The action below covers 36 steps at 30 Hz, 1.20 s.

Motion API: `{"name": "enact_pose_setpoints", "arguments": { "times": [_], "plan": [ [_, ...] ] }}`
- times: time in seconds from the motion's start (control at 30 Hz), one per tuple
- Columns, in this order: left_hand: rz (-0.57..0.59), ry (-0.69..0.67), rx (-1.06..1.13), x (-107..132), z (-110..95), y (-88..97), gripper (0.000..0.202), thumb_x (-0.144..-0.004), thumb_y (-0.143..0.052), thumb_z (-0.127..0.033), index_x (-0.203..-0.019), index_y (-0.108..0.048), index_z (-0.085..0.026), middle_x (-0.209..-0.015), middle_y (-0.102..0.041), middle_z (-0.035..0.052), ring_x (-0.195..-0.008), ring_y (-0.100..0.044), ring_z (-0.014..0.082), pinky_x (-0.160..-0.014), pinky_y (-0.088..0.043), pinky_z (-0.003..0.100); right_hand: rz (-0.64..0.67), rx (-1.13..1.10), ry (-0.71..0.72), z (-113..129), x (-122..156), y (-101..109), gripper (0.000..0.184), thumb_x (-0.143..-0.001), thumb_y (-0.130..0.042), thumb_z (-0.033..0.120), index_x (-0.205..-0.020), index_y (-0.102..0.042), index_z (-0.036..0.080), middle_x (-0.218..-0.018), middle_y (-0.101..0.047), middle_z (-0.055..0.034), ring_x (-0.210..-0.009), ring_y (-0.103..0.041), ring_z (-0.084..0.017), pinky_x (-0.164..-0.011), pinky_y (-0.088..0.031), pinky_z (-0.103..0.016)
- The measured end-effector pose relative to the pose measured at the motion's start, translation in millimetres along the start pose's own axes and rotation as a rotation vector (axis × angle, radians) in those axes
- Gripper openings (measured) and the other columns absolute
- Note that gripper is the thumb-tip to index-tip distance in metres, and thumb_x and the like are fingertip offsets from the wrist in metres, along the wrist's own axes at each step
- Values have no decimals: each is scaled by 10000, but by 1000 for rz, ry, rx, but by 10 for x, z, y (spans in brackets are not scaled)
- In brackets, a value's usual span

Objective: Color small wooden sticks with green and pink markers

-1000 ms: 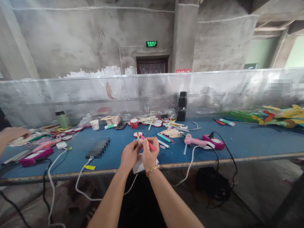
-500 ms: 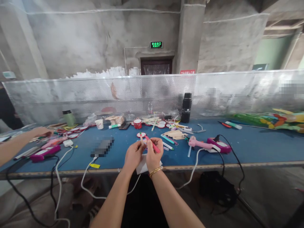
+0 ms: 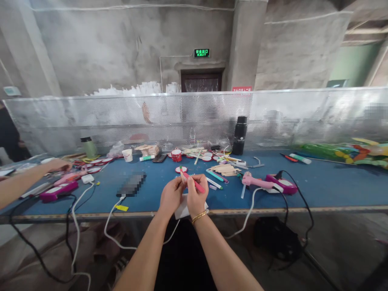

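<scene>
My left hand (image 3: 171,197) pinches a small wooden craft stick (image 3: 181,170) with a green tip, held upright over the near edge of the table. In my right hand (image 3: 196,195), with a gold bracelet at the wrist, is a red marker pen (image 3: 198,186); its tip end is at the stick, though contact cannot be made out. Under both hands lies a white sheet (image 3: 182,211). Just beyond them sits a round white disc with a red rim (image 3: 181,169). Several markers (image 3: 214,183) lie to the right of my hand.
Wooden sticks (image 3: 226,169), a pink glue gun (image 3: 257,182) and a black bottle (image 3: 239,135) are on the right of the blue table (image 3: 157,188). A phone (image 3: 131,184) with a white cable lies left. Another person's arm (image 3: 33,180) reaches in at far left.
The red marker has moved left against the craft stick's upper part, its tip end now overlapping it. My view has shifted slightly. The other person's hand has moved a little.
</scene>
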<state>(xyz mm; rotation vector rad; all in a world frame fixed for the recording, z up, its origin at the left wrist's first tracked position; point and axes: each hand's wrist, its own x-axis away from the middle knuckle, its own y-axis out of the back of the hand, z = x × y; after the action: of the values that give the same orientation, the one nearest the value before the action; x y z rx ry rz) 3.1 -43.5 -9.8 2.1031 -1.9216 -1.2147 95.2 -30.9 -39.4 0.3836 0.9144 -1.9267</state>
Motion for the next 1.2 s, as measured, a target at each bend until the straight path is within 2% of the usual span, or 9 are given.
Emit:
{"name": "enact_pose_setpoints", "arguments": {
  "times": [0.33, 0.53, 0.83, 1.03, 1.2],
  "plan": [
    [13, 22, -17, -18, 14, -5, 367, -952, -472, -471, -738, -612, -207, -725, -633, 6, -701, -536, 172, -618, -308, 272, 7, 4, 10, 32, -10, -12, 177, -901, -600, 349, -802, -581, 204, -769, -597, 10, -702, -555, -151, -700, -471, -305],
    [4, 28, -47, -15, 8, -1, 334, -951, -465, -420, -722, -577, -205, -741, -642, 16, -701, -536, 173, -621, -305, 274, -98, 19, -43, 55, -7, -24, 189, -900, -611, 366, -814, -566, 203, -766, -581, 20, -710, -547, -145, -706, -474, -298],
    [1, 3, -26, -8, -42, 8, 357, -948, -478, -433, -694, -581, -204, -706, -635, 9, -697, -544, 171, -615, -310, 274, -7, 12, -15, -1, -7, -9, 164, -904, -595, 346, -818, -572, 208, -767, -605, 9, -722, -566, -155, -721, -474, -308],
    [4, 28, -35, -12, -27, 9, 350, -951, -478, -444, -734, -605, -200, -730, -645, 7, -701, -549, 170, -620, -316, 276, -97, 7, -38, 29, -11, -23, 178, -902, -607, 356, -818, -561, 205, -770, -584, 19, -716, -546, -146, -709, -465, -299],
    [4, 22, -47, -18, -21, 8, 373, -949, -478, -452, -685, -566, -203, -697, -626, 6, -676, -529, 167, -602, -297, 278, -44, -20, -38, 4, -12, -18, 173, -896, -599, 347, -808, -561, 203, -766, -595, 16, -728, -562, -149, -725, -474, -303]
  ]
}}
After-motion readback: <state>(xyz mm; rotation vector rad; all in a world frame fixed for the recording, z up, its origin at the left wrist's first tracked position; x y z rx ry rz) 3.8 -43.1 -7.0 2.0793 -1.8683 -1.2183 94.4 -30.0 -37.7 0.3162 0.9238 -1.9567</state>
